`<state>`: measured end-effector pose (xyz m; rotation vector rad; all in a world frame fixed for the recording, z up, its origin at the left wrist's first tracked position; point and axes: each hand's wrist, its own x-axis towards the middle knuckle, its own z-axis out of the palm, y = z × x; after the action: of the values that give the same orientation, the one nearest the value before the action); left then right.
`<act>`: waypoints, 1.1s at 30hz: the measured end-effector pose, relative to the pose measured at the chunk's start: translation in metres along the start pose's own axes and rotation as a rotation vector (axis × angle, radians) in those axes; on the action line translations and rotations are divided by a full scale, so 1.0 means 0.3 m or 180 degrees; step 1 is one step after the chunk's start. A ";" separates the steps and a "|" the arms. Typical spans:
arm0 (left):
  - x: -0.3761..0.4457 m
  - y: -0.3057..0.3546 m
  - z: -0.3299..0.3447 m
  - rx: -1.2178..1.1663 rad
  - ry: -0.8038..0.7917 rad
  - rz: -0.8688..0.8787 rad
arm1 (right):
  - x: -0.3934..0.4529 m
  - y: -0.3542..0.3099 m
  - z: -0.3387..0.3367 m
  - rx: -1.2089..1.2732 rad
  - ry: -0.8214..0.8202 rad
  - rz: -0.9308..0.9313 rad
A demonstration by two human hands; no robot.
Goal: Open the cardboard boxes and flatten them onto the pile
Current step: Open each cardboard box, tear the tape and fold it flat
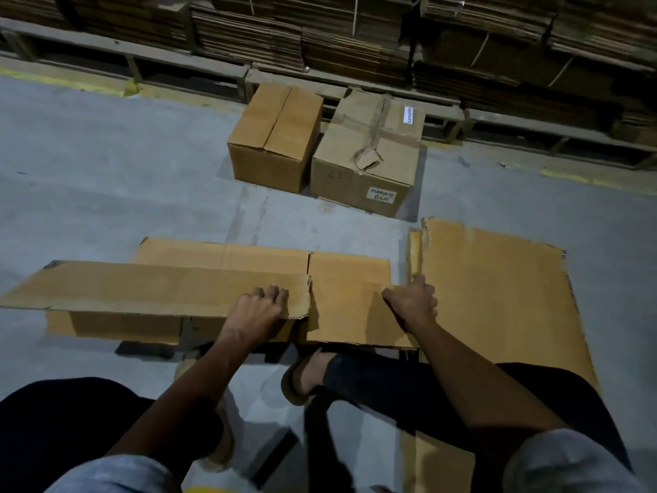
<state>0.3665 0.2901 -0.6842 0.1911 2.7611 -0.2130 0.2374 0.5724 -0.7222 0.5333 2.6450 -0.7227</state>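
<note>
A collapsed brown cardboard box (220,257) lies in front of me, raised a little off the concrete floor. My left hand (261,307) grips the near edge of its long left flap (142,286), fingers curled over the top. My right hand (414,302) grips the right edge of the smaller right panel (350,290). To the right, a flattened cardboard sheet (497,297) lies on the floor as the pile. Two closed boxes stand farther back: a plain one (275,137) and a taped, torn one (369,154) with a handwritten label.
Stacks of flat cardboard (355,37) fill wooden racks along the back wall. My legs and sandalled feet (305,378) are just below the held box. Bare concrete floor (106,172) spreads to the left.
</note>
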 end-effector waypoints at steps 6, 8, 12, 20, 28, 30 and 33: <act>0.029 0.016 0.058 0.0156 -0.0215 0.0090 | 0.068 0.098 0.002 0.0239 -0.0019 0.0713; 0.035 0.018 0.062 0.0184 -0.0245 0.0122 | 0.086 0.129 -0.010 0.0786 -0.0296 0.0905; 0.048 0.021 0.079 0.0293 -0.0226 0.0088 | 0.106 0.158 -0.015 0.0878 -0.0450 0.1063; 0.054 0.005 0.096 0.0271 -0.0079 0.0054 | 0.096 0.131 -0.036 0.1198 -0.0631 0.1149; 0.045 -0.024 0.119 -0.0100 0.0113 -0.0019 | 0.094 0.027 -0.105 0.0635 -0.0582 0.0831; 0.031 -0.037 0.099 -0.0256 0.0162 0.0018 | 0.107 0.005 -0.129 0.0721 -0.0585 0.0917; 0.010 -0.049 0.048 -0.0499 0.0109 0.0328 | 0.149 0.013 -0.162 0.0975 -0.0663 0.1028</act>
<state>0.3665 0.2736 -0.6967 0.2970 2.7767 0.0340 0.1894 0.6136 -0.7032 0.8904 2.1974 -1.0212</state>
